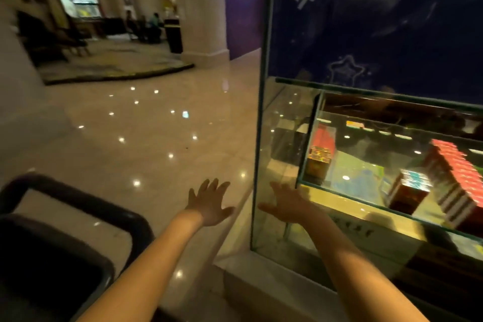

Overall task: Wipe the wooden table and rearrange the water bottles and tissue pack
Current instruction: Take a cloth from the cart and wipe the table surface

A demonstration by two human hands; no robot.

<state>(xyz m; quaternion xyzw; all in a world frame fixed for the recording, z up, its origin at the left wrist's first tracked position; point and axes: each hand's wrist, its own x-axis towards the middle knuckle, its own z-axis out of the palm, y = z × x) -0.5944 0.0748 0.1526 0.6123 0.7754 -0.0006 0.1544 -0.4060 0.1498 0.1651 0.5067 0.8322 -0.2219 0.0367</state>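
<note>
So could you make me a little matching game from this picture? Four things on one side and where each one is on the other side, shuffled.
Things
1. left hand
2. right hand
3. red boxes
4. chair

Places
A. inside the case
B. bottom left corner of the view
C. fingers spread, over the shiny floor
D. fingers spread, in front of the glass of the case

Pairs: 1-C, 2-D, 3-A, 4-B
</note>
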